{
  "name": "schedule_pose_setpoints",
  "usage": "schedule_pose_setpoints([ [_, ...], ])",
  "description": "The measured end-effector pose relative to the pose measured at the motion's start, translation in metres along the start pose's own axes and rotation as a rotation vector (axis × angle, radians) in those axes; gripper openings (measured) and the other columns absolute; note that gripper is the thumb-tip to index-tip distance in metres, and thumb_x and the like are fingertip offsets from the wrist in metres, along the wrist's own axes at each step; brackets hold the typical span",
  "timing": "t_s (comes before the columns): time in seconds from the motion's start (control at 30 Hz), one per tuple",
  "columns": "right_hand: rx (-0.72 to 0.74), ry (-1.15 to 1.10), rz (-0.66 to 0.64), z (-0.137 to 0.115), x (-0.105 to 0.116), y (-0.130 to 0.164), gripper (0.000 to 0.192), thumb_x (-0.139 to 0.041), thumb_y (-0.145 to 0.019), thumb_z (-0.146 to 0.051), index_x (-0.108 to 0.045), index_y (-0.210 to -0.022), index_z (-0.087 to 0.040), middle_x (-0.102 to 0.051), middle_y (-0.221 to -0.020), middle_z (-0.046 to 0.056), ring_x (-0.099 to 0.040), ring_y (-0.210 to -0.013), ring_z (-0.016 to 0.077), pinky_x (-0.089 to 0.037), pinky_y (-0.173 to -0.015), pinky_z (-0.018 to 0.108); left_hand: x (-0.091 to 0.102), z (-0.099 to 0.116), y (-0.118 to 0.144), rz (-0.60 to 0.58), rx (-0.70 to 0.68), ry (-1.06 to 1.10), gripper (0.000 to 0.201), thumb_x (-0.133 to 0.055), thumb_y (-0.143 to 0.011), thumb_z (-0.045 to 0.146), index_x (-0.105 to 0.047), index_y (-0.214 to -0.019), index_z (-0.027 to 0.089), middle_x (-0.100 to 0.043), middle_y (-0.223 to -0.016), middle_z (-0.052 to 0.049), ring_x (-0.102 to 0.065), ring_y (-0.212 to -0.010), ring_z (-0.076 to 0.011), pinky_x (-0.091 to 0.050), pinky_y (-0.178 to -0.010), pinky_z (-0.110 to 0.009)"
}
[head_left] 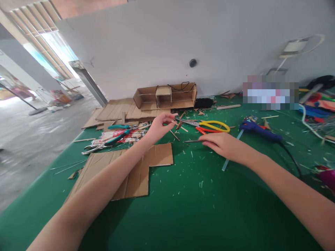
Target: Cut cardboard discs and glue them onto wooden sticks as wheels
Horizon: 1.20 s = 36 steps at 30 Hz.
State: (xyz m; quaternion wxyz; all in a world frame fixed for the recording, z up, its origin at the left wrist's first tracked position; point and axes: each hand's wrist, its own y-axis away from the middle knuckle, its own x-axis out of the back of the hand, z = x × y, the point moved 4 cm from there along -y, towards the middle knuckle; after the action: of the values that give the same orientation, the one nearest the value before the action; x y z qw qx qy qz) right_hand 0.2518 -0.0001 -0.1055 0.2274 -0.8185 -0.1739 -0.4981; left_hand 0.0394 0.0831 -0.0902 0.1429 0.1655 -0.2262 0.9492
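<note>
My left hand (pixel 160 127) is closed in a pinch at the middle of the table, with a short pale wooden stick (pixel 174 122) between its fingertips. Scraps of wood lie right beside it. My right hand (pixel 222 144) has its fingers closed on a thin dark metal tool (pixel 192 141), whose narrow end points left, just above the green tabletop. Its exact kind cannot be made out. Just behind the right hand lie scissors (pixel 213 126) with yellow and red handles, their blades towards my left hand. A cut cardboard sheet (pixel 161 155) lies partly under my left forearm.
A cardboard box structure (pixel 180 96) with a dark cord stands against the wall. Teal-handled pliers (pixel 117 137) rest on packaged sticks at left. A blue glue gun (pixel 261 131) with its cable and a translucent strip (pixel 227 160) lie at right. Small scraps litter the green table (pixel 183 216).
</note>
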Motion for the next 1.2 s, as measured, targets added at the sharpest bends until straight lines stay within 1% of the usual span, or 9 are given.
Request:
schedule_pose_setpoints([
  [0.13, -0.043, -0.057, -0.101, -0.003, -0.004, 0.001, 0.038, -0.038, -0.09, -0.035, -0.057, -0.119, -0.021, -0.061, -0.117, 0.008, -0.055, -0.107, 0.0228, -0.042, -0.089, 0.039, -0.001, -0.006, -0.001, -0.02, -0.009, 0.045, 0.012, -0.061, -0.074, 0.02, -0.056, -0.084, 0.015, -0.063, -0.075, -0.002, -0.058, -0.07, -0.0112, -0.044, -0.066, -0.025],
  [0.23, -0.124, -0.224, -0.275, -0.007, -0.003, 0.004, 0.039, -0.037, -0.09, -0.035, -0.055, -0.122, -0.023, -0.065, -0.106, 0.007, -0.061, -0.09, 0.0189, -0.047, -0.076, 0.033, -0.005, -0.006, -0.001, -0.074, -0.016, 0.041, 0.013, -0.06, -0.075, 0.021, -0.058, -0.086, 0.015, -0.063, -0.076, -0.002, -0.057, -0.068, -0.0104, -0.044, -0.065, -0.025],
  [0.3, -0.155, -0.264, -0.324, -0.008, -0.002, 0.005, 0.039, -0.038, -0.089, -0.035, -0.057, -0.12, -0.023, -0.068, -0.098, 0.006, -0.062, -0.08, 0.0169, -0.047, -0.069, 0.03, -0.009, -0.004, 0.0, -0.111, -0.032, 0.024, 0.015, -0.059, -0.074, 0.02, -0.059, -0.088, 0.014, -0.063, -0.077, -0.003, -0.056, -0.068, -0.0102, -0.044, -0.065, -0.025],
  [0.43, -0.112, -0.098, -0.206, -0.006, 0.002, 0.001, 0.032, -0.043, -0.087, -0.038, -0.066, -0.1, -0.02, -0.069, -0.089, 0.005, -0.06, -0.074, 0.0162, -0.044, -0.066, 0.029, -0.016, 0.0, 0.002, -0.149, -0.06, -0.052, 0.023, -0.057, -0.074, 0.018, -0.056, -0.097, 0.015, -0.063, -0.077, -0.003, -0.056, -0.067, -0.0101, -0.043, -0.06, -0.023],
  [0.53, -0.077, 0.074, -0.099, -0.003, 0.002, -0.001, 0.028, -0.043, -0.088, -0.039, -0.064, -0.086, -0.02, -0.067, -0.081, 0.003, -0.058, -0.07, 0.0152, -0.042, -0.063, 0.028, -0.02, 0.002, 0.003, -0.15, -0.07, -0.105, 0.02, -0.057, -0.074, 0.019, -0.056, -0.094, 0.015, -0.063, -0.078, -0.003, -0.056, -0.067, -0.0103, -0.042, -0.057, -0.022],
  [0.77, 0.027, 0.456, 0.005, -0.005, -0.004, 0.0, 0.031, -0.035, -0.094, -0.036, -0.06, -0.108, -0.025, -0.066, -0.096, 0.003, -0.062, -0.084, 0.0186, -0.042, -0.059, 0.027, -0.022, 0.008, 0.002, -0.164, -0.073, -0.153, 0.008, -0.054, -0.075, 0.02, -0.057, -0.082, 0.016, -0.062, -0.081, -0.002, -0.053, -0.066, -0.009, -0.042, -0.057, -0.022],
  [0.93, 0.116, 0.664, 0.004, -0.013, -0.006, -0.002, 0.024, -0.041, -0.088, -0.017, -0.065, -0.088, -0.016, -0.066, -0.079, 0.006, -0.06, -0.072, 0.0196, -0.042, -0.063, 0.032, -0.023, 0.01, 0.002, -0.175, -0.059, -0.147, 0.009, -0.054, -0.077, 0.021, -0.057, -0.083, 0.016, -0.062, -0.078, -0.003, -0.054, -0.066, -0.0094, -0.042, -0.057, -0.023],
  [1.07, 0.164, 0.697, 0.045, -0.015, -0.009, 0.0, 0.039, -0.041, -0.081, -0.003, -0.056, -0.115, -0.014, -0.066, -0.092, 0.009, -0.06, -0.071, 0.0177, -0.038, -0.056, 0.028, -0.023, 0.013, 0.002, -0.191, -0.099, -0.164, 0.016, -0.054, -0.077, 0.021, -0.059, -0.091, 0.017, -0.065, -0.082, -0.003, -0.057, -0.071, -0.0106, -0.045, -0.062, -0.024],
  [1.2, 0.171, 0.718, 0.088, -0.019, -0.014, 0.0, 0.024, -0.04, -0.089, -0.013, -0.062, -0.097, -0.018, -0.066, -0.078, 0.003, -0.06, -0.069, 0.0162, -0.033, -0.05, 0.026, -0.026, 0.016, 0.004, -0.257, -0.158, -0.185, 0.013, -0.054, -0.078, 0.023, -0.06, -0.087, 0.017, -0.065, -0.088, -0.004, -0.06, -0.078, -0.0119, -0.046, -0.066, -0.025],
])
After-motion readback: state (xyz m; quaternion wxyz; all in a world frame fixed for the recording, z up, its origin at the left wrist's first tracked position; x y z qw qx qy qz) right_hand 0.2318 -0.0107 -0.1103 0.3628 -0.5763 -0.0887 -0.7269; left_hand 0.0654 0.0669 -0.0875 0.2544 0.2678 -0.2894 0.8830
